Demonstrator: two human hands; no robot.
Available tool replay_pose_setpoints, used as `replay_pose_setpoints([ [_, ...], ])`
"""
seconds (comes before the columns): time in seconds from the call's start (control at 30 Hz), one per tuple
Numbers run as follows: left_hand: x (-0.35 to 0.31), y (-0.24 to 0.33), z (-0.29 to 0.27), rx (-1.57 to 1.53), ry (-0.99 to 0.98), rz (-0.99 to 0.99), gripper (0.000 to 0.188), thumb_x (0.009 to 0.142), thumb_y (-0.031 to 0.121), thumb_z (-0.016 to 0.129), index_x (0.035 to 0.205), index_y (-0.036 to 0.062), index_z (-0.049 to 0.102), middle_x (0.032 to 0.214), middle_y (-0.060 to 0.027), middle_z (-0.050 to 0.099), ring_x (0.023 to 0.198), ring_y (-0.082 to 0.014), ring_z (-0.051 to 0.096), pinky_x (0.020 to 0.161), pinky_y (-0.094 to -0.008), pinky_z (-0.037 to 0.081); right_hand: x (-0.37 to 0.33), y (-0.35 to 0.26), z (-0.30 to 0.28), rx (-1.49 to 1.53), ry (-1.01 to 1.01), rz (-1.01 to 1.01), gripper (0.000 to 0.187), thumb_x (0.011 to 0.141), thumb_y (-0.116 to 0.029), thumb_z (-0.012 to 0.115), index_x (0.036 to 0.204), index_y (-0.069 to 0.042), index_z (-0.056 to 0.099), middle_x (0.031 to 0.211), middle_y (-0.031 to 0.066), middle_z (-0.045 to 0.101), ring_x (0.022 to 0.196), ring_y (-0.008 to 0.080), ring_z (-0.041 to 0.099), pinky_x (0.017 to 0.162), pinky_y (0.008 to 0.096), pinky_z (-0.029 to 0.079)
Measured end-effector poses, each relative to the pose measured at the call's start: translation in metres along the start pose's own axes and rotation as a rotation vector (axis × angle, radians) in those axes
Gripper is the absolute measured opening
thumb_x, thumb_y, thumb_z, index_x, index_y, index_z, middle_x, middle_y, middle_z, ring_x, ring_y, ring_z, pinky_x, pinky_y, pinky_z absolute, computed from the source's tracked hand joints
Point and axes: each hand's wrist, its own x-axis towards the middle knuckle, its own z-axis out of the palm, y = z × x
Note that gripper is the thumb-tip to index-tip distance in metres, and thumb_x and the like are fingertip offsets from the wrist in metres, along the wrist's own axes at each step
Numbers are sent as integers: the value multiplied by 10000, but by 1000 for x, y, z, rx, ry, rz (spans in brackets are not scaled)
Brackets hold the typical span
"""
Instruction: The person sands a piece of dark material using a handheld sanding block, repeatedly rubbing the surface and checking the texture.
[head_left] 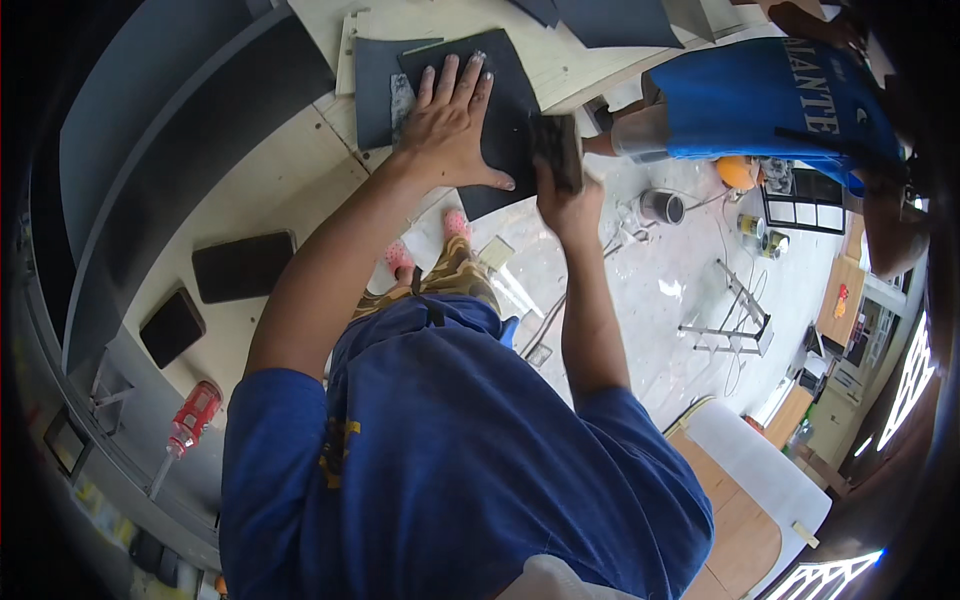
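Note:
My left hand (pixel 447 125) lies flat with spread fingers on a black flat panel (pixel 508 95), close to its left side. Beneath that panel and sticking out to its left is a dark grey sheet (pixel 374 95), with a small whitish patterned strip (pixel 401 100) beside my fingers. My right hand (pixel 572 208) is closed around a dark rectangular block (pixel 557 150), which it holds at the panel's right edge. Whether the block touches that edge I cannot make out.
On the pale worktop at left lie two dark phone-like slabs (pixel 243 267) (pixel 172 327) and a red-handled screwdriver (pixel 193 418). A person in a blue shirt (pixel 750 100) stands at the upper right. On the floor are a can (pixel 662 207) and a metal stool (pixel 740 320).

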Motion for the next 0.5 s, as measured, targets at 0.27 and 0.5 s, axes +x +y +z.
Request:
replay_pose_setpoints([
  [0.27, -4, -5, -1, -23, 14, -25, 1304, 535, 737, 731, 1449, -60, 252, 1558, -187, 148, 1447, -366, 105, 1169, -509, 98, 1, 4, 9, -66, -107, -32, 162, 834, -189, 657, 921, -53, 662, 630, 171, 623, 552, 371, 624, 503, 449, 496],
  [0.5, 2, 2, 9, -51, 114, 26, 1281, 553, 737, 718, 1452, -55, 266, 1552, -208, 165, 1441, -380, 135, 1168, -513, 83, 67, 31, 36, -261, -266, -13, 198, 834, -229, 654, 786, -37, 642, 660, 187, 632, 562, 378, 625, 503, 449, 500],
])
